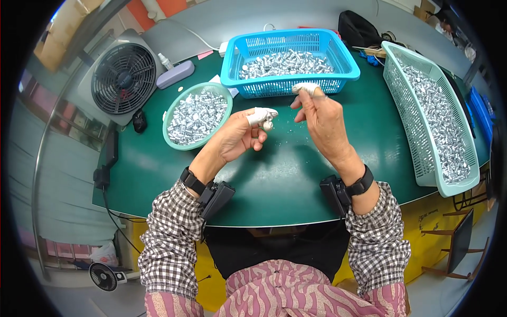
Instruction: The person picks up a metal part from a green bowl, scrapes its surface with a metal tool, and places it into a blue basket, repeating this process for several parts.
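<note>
My left hand (237, 136) is over the middle of the green table, beside a round pale-green basket (226, 119) of small silver metal parts (196, 117). White wrapping covers its finger ends, and they pinch a small silver metal part (268, 126). My right hand (325, 124) is raised a little to the right, in front of a blue basket (290, 87) that holds more silver parts (288, 64). A white covering shows on its fingertip too. Its fingers are curled together; what they hold, if anything, is hidden.
A long pale-green basket (412, 119) full of silver parts stands along the right side of the green table (285, 195). A fan (124, 78) and a purple-grey case (175, 75) are at the back left. Tiny bits lie between my hands. A black bag (359, 30) sits behind.
</note>
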Tool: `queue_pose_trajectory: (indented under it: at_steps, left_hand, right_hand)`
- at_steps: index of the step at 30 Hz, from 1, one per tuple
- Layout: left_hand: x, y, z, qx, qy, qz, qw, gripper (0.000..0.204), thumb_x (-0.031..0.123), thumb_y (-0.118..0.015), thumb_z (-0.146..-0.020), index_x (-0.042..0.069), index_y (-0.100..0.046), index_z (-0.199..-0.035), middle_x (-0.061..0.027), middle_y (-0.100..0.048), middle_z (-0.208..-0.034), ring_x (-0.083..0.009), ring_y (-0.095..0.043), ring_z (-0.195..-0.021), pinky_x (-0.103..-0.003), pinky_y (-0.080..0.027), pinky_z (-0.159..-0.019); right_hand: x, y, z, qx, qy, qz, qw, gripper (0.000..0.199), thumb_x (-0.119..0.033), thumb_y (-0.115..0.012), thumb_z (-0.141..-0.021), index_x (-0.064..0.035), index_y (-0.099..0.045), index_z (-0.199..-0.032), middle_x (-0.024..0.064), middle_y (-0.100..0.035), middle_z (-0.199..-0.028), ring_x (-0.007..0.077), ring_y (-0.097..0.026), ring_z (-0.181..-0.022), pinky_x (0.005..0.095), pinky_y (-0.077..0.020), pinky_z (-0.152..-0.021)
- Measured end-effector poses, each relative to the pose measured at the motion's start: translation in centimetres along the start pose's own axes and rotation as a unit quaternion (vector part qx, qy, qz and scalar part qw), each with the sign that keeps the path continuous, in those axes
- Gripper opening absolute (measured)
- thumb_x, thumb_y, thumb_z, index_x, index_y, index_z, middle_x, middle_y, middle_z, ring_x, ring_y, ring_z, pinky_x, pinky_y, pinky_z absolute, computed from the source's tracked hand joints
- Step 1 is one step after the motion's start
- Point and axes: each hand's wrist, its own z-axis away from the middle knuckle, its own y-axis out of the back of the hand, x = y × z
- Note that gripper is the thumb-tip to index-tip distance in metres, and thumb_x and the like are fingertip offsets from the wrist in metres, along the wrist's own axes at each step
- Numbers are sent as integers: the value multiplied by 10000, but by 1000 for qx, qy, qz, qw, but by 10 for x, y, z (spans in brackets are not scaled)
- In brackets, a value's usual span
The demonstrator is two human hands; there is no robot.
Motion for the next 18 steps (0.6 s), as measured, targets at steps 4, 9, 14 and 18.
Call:
queue_pose_trajectory:
  at_steps: [4,9,14,18]
  left_hand:
    - [1,-3,-5,-11,7,49,999,206,200,-517,-928,49,-568,-1059,3,-555,-767,-79,-528,-587,-216,-429,-459]
    - [-5,2,-14,-27,5,77,997,204,208,-511,-932,51,-569,-1048,12,-545,-760,-76,-513,-584,-218,-416,-453]
    - [-13,7,-19,-35,18,113,993,189,220,-515,-930,60,-570,-1016,19,-538,-752,-79,-501,-577,-221,-399,-453]
    - [-19,13,-19,-34,26,138,989,180,224,-518,-927,65,-567,-998,20,-535,-750,-82,-497,-577,-222,-396,-456]
  right_hand:
    - [7,-4,1,-21,23,9,999,126,-77,-529,-915,42,-569,-917,101,-616,-749,158,-612,-575,256,-472,-509]
    - [13,-6,3,-67,38,59,995,107,-70,-557,-894,33,-574,-917,105,-593,-787,171,-611,-607,269,-471,-535]
    - [16,-8,4,-95,53,102,989,93,-59,-581,-870,18,-580,-923,104,-567,-783,185,-578,-610,296,-447,-543]
    - [16,-10,5,-119,55,109,985,114,-38,-599,-847,10,-576,-948,108,-562,-803,195,-549,-607,313,-428,-544]
